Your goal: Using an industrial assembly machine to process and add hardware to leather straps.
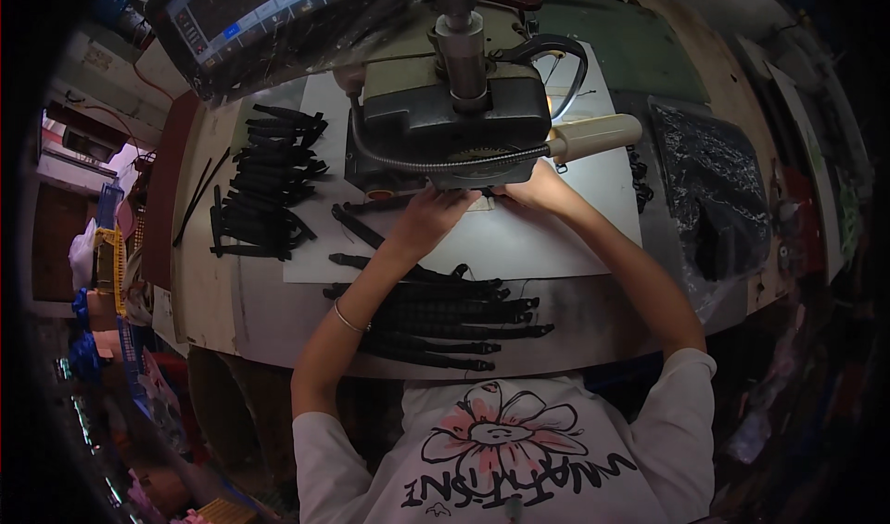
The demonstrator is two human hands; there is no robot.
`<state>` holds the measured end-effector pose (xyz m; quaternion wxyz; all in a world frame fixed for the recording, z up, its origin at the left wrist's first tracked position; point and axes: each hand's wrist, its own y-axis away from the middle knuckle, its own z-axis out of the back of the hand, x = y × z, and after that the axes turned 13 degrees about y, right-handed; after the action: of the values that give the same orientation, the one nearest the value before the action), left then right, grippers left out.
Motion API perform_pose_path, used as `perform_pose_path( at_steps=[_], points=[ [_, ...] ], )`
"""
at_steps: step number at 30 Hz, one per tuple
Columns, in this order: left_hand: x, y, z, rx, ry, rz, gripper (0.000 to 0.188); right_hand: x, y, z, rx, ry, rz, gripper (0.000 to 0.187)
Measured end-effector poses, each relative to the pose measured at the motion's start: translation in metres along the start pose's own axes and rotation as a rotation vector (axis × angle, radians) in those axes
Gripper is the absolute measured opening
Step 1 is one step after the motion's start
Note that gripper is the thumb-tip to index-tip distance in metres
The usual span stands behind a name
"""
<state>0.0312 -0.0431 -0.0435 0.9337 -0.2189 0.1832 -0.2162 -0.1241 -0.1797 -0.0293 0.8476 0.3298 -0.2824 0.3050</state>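
My left hand (438, 218) is closed at the front of a sewing machine (454, 116), its fingertips on a short black strap (375, 206) that runs out to the left. Close by, my right hand (540, 188) bends its fingers in under the machine head, at a small dark end of the work between the two hands. The machine head partly hides the fingertips of both hands, and a lamp lights the right one. Below my left forearm, several black straps (436, 325) lie side by side along the near table edge, with small fittings at their right ends.
A pile of black straps (273, 181) lies at the left on the table. A screen (269, 14) wrapped in clear plastic stands at the far left. Right of the white sheet (593, 236) are small black buckles (641, 181) and a plastic bag (718, 190) with dark contents.
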Motion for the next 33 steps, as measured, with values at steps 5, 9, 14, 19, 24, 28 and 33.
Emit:
perform_pose_path(
  at_steps=[5,9,14,19,24,28,33],
  points=[
    [0.001,0.008,-0.005,0.027,0.004,-0.011,0.031,0.015,0.015,-0.001,-0.253,0.388,0.076,0.037],
    [0.005,0.01,-0.016,0.004,0.07,0.048,0.033,0.013,0.022,0.003,-0.278,0.302,0.114,0.038],
    [0.006,0.015,-0.019,-0.035,0.079,0.132,0.036,0.011,0.014,-0.002,-0.276,0.265,0.135,0.036],
    [0.005,0.007,-0.013,-0.011,0.015,0.035,0.035,0.002,0.009,-0.009,-0.395,0.38,0.184,0.035],
    [0.005,0.003,-0.011,0.015,-0.027,-0.024,0.034,-0.015,0.017,-0.022,-0.683,0.437,0.445,0.024],
    [0.006,0.005,-0.008,0.023,-0.072,-0.05,0.033,-0.015,0.029,-0.032,-0.678,0.252,0.571,0.016],
    [0.005,0.009,-0.008,0.049,-0.149,-0.07,0.031,-0.01,0.036,-0.041,-0.852,0.273,0.535,0.012]
  ],
)
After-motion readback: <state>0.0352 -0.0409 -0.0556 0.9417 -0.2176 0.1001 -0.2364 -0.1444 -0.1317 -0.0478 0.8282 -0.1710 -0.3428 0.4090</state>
